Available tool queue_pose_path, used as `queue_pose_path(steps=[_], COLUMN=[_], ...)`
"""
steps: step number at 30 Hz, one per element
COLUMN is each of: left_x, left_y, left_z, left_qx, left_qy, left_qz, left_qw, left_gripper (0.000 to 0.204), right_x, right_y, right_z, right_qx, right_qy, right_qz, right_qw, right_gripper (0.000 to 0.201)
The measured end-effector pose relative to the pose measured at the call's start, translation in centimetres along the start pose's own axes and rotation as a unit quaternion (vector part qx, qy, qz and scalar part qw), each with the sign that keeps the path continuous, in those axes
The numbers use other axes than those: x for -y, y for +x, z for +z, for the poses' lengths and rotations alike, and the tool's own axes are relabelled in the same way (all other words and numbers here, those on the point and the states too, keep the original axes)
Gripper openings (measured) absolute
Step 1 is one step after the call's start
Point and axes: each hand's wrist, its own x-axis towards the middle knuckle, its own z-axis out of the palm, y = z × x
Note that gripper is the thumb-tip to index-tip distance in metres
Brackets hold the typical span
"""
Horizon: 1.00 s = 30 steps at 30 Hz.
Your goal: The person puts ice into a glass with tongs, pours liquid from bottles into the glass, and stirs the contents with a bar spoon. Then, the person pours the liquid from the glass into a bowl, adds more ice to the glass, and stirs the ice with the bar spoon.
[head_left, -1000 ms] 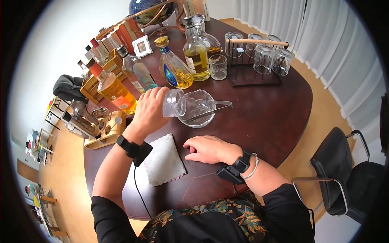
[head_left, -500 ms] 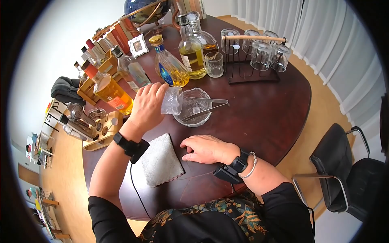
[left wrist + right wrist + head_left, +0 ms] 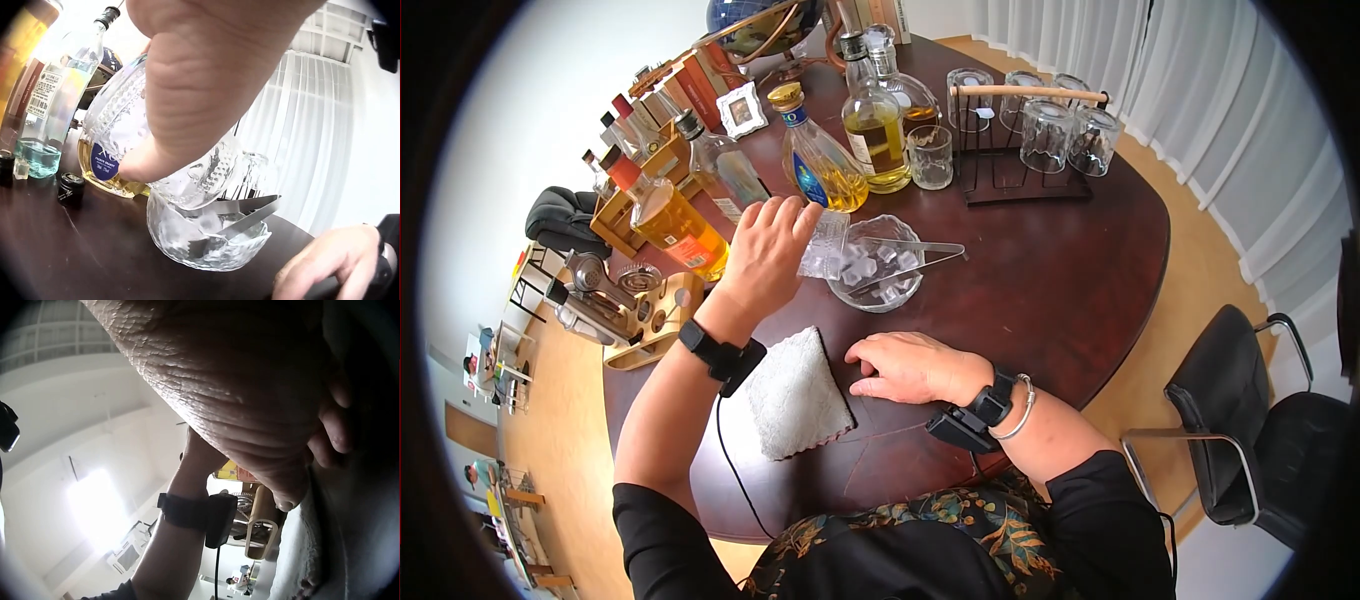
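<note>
The left hand (image 3: 765, 258) grips a clear patterned glass container (image 3: 827, 245), tipped so its mouth hangs over a clear glass bowl (image 3: 875, 300). Ice cubes (image 3: 862, 268) lie in the bowl, and metal tongs (image 3: 930, 246) rest across its rim. In the left wrist view the thumb presses the side of the container (image 3: 206, 178) above the bowl (image 3: 209, 253). The right hand (image 3: 920, 368) rests on the table with loosely curled fingers, holding nothing, just right of a pale folded cloth (image 3: 798, 395).
Several bottles (image 3: 680, 235) stand behind and left of the bowl, with a drinking glass (image 3: 930, 160) and a rack (image 3: 1030, 190) of upturned glasses farther right. A wooden stand (image 3: 655, 335) with bar tools sits at the left edge. A black chair (image 3: 1225, 400) is at the right.
Ice cubes have come into the bowl. The left hand has tilted the glass container further down over it. The right hand has hardly moved.
</note>
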Motion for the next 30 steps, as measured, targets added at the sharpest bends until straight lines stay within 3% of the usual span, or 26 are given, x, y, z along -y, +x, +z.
queue_pose_path(steps=[16, 25, 28, 30], left_x=[-0.3, -0.2, -0.8, -1.2], left_y=[0.8, -1.0, -1.9, -2.5], left_z=[-0.7, -0.2, -0.7, -0.4], left_qx=[-0.024, -0.004, -0.032, -0.04], left_qy=[0.074, -0.015, -0.075, -0.168], left_qz=[0.049, -0.049, -0.114, -0.216], left_qw=[0.996, 0.999, 0.99, 0.961], left_gripper=[0.054, 0.068, 0.073, 0.077], right_x=[0.2, -0.1, -0.1, 0.3], right_y=[-0.1, 0.0, 0.0, 0.0], right_z=[-0.1, 0.1, 0.0, -0.4], right_qx=[-0.001, -0.008, -0.006, 0.008], right_qy=[-0.012, -0.001, -0.001, 0.01], right_qz=[-0.001, -0.005, -0.008, 0.01], right_qw=[1.0, 1.0, 1.0, 1.0], right_gripper=[0.042, 0.042, 0.042, 0.041])
